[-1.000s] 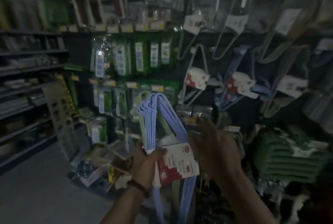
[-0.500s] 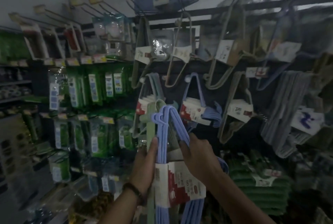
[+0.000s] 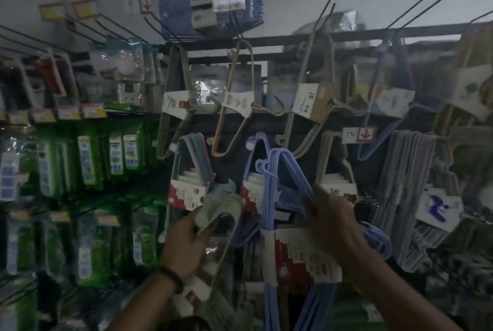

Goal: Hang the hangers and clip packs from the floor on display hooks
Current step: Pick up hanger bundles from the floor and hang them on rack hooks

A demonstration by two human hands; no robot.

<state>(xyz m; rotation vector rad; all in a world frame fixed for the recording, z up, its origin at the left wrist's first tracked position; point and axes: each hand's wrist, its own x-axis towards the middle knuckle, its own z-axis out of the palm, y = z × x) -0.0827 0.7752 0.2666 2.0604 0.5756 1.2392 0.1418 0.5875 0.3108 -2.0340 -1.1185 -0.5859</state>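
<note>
Blue hanger pack [image 3: 296, 256]: held upright in front of the display rack's middle row. Its red-and-white card sleeve sits low in our view and its bunched hooks reach up near a white-tipped peg [image 3: 250, 145]. We cannot tell whether the hooks are over that peg.
Right hand [image 3: 330, 218]: fingers curled round the pack's sloping right shoulder, just above the card sleeve, with the back of the hand toward us.
Left hand [image 3: 184, 245]: fingers wrapped round the hook end of a second pack, lower than the blue one and to its left.
Green hanger pack [image 3: 226, 206]: pale green. Its hooks curve over the top of the left hand and its frame runs down past the wrist.
Wristband [image 3: 173, 277]: dark, round the left wrist.
Rack, middle row: behind the held packs we see a mixed pastel pack [image 3: 190, 170] at the left and a hung blue pack [image 3: 252, 192] directly behind the one in hand. A beige pack [image 3: 337, 186] hangs to the right, and a thick grey bundle [image 3: 405, 170] hangs toward the right edge.
Rack, upper row: tilted hanger packs [image 3: 237, 101] in grey-green, pink and beige hang below the dark top rail [image 3: 360, 33].
Left of the rack: green carded packs [image 3: 90, 160] in rows, too blurred for us to read.
Top edge: tagged wire hooks [image 3: 84, 8] jut out at the upper left corner, and a blue stack [image 3: 213, 8] rests across the hooks beside them.
</note>
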